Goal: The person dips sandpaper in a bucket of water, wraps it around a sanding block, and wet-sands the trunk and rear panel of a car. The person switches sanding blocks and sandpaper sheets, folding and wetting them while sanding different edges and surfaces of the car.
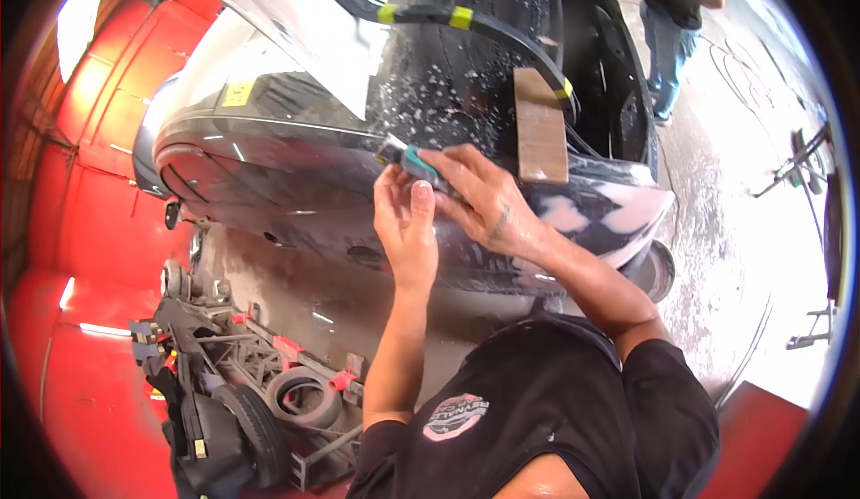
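My right hand (488,199) grips a small teal and dark grey handheld tool (421,163), its metallic end pointing left; the exact kind does not show. My left hand (408,230) is close beneath, thumb up and fingers curled against the tool's front end. Both hands are over the side of a dark car body (296,172), just below a black surface (439,100) strewn with white flecks. A brown block (542,132) lies right of the hands. Above it curves a black strip (502,31) with yellow tape pieces.
A white panel (331,42) juts in at upper left. At lower left are a metal frame (260,347) and a tire (305,398) near a red wall (90,203). Another person (672,33) stands at upper right; a cable lies on the floor (708,221).
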`<state>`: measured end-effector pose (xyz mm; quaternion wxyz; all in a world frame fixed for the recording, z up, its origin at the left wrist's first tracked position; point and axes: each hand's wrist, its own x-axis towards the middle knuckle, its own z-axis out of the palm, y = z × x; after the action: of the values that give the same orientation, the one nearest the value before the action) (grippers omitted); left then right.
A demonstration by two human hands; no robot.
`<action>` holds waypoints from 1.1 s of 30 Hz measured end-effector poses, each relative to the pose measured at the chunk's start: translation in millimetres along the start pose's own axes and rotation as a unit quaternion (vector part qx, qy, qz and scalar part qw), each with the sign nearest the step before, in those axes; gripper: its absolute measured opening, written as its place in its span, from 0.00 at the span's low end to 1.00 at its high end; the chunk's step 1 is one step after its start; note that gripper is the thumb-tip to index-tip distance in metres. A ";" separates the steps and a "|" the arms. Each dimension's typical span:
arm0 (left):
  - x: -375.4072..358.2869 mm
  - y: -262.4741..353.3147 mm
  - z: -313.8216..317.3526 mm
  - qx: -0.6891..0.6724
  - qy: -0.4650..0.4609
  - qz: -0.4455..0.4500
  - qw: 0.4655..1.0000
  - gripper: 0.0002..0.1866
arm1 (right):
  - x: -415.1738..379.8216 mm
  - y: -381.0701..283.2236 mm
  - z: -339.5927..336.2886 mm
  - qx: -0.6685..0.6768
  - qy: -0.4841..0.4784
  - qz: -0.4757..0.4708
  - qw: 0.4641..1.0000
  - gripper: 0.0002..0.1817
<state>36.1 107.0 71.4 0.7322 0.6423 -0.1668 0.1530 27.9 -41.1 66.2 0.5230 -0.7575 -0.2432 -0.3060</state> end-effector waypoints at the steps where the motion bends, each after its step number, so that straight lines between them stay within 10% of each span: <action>1: -0.4 -0.8 -4.4 -0.025 0.016 -0.025 0.999 0.19 | -0.9 -0.1 0.3 0.031 -0.013 0.004 0.999 0.29; 13: 7.2 5.4 8.6 -0.087 0.041 -0.062 0.993 0.13 | -5.5 13.2 -10.7 0.109 -0.073 0.038 0.991 0.31; 17: 16.6 12.5 -5.0 -0.145 0.048 -0.099 0.983 0.04 | 1.6 22.0 -28.9 -0.167 0.067 0.023 0.983 0.28; 24: 21.1 -5.2 -18.9 -0.166 0.062 -0.089 0.980 0.07 | -10.9 69.4 -37.1 -0.374 -0.005 0.037 0.927 0.25; 28: 19.6 -8.9 -17.8 -0.144 0.069 -0.073 0.984 0.08 | -5.5 42.9 -26.0 -0.224 0.071 -0.024 0.972 0.24; 33: 5.3 7.1 -5.0 0.152 0.053 0.045 0.986 0.03 | -3.1 3.6 2.7 0.188 -0.007 0.114 0.975 0.39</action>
<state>38.0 112.9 79.4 0.6266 0.7287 -0.1308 0.2433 28.8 -39.9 61.0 0.6859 -0.6704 -0.2118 -0.1878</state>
